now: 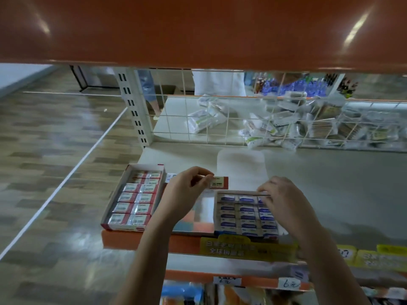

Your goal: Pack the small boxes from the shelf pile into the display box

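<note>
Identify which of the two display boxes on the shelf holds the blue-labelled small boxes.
The display box under the right hand; the left display box holds red-labelled ones.

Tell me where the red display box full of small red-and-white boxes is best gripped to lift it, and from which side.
Grip the red cardboard display box by its two long side walls, near the middle, coming down from above. It lies flat with its top open and its rows packed full, so probably only the outer walls offer purchase. The left hand, holding a small red-and-white box, is nearest.

The small red-and-white box (pixel 218 182) reads "26"; a white handwritten price tag (pixel 289 283) on the lower shelf edge reads "6元".
</note>
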Demonstrator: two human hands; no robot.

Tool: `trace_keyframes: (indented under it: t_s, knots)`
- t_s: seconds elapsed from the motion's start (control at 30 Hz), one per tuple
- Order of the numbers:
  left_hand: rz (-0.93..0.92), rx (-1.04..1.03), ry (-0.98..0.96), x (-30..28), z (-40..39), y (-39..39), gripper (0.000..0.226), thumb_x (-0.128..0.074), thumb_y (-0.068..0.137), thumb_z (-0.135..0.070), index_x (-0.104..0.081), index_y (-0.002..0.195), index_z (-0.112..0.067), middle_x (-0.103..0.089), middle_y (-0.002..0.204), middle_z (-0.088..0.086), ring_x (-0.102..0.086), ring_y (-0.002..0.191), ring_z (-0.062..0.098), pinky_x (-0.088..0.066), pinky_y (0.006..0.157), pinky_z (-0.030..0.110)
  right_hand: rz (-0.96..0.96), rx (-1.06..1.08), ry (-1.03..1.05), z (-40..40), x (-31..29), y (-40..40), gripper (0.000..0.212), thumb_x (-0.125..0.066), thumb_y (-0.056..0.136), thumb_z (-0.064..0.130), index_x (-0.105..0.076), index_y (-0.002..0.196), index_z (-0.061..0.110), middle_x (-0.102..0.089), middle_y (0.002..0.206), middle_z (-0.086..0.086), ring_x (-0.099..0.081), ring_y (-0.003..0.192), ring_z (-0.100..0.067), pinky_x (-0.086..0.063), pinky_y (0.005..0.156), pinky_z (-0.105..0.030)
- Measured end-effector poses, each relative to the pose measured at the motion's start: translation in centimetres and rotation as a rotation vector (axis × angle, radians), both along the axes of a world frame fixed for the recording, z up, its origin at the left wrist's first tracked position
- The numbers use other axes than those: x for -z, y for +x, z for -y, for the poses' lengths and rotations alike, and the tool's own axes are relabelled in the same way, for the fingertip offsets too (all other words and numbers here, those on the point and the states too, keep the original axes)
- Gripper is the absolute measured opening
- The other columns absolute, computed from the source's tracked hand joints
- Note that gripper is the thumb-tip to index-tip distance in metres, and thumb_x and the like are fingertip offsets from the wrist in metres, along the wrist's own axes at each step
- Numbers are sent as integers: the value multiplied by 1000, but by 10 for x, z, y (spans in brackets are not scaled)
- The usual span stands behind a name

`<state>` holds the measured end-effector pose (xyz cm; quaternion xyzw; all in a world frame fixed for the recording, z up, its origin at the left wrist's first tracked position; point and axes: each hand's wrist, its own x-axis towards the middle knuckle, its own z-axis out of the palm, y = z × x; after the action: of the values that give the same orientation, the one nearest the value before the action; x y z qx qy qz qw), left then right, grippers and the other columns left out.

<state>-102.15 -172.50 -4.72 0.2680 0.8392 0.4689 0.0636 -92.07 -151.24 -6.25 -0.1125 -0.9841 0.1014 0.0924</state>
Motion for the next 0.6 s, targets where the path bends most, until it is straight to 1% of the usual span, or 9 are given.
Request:
trace_keyframes:
  t_s: [0.1, 0.17, 0.23, 0.33, 0.43, 0.5, 0.6]
  knots:
    - [-15, -17, -2, -1, 26, -14, 11, -57, 90, -32, -59, 89, -42, -65, 79, -20, -59, 75, -8, -46, 60, 9, -30, 5, -29, 15, -11, -11, 27, -58, 90, 18, -63, 117, 19, -58, 113, 4, -49, 108, -11, -38, 87, -20]
    - [-34, -53, -31, 2, 47, -27, 11, -57, 89, -34, -59, 87, -44, -67, 77, -21, -60, 74, -7, -47, 60, 11, -52, -37, -55, 33, -16, -24, 27, -58, 91, 21, -62, 117, 20, -58, 114, 4, -49, 109, -11, -38, 87, -20]
    - [-55, -97, -61, 5, 65, -40, 13, -58, 89, -34, -59, 84, -46, -67, 76, -26, -61, 71, -4, -45, 56, 10, -73, -83, -93, 50, -19, -37, 26, -57, 91, 23, -62, 117, 20, -58, 113, 5, -49, 109, -11, -37, 87, -21]
    - [-53, -132, -106, 11, 92, -62, 16, -61, 88, -32, -59, 81, -46, -66, 72, -24, -60, 70, -8, -39, 53, 5, -90, -164, -120, 84, -16, -60, 26, -57, 91, 26, -62, 116, 20, -58, 112, 5, -50, 106, -10, -37, 86, -20]
    - [-40, -141, -173, 15, 109, -82, 16, -62, 88, -32, -59, 80, -45, -66, 75, -20, -59, 68, -9, -39, 52, 3, -103, -225, -147, 117, -9, -78, 25, -56, 91, 28, -62, 114, 20, -59, 110, 6, -52, 100, -10, -36, 82, -17]
    - [-47, -135, -218, 17, 116, -93, 13, -62, 88, -32, -60, 83, -43, -66, 76, -20, -59, 68, -8, -39, 51, 4, -99, -255, -148, 136, -2, -86, 23, -57, 91, 28, -62, 112, 20, -59, 107, 6, -54, 95, -9, -39, 81, -15]
    - [-84, -114, -272, 19, 120, -103, 6, -61, 88, -30, -63, 90, -35, -63, 78, -23, -59, 71, -10, -39, 54, 4, -57, -271, -148, 154, 9, -95, 23, -55, 91, 30, -61, 111, 19, -58, 105, 6, -54, 90, -6, -45, 83, -17]
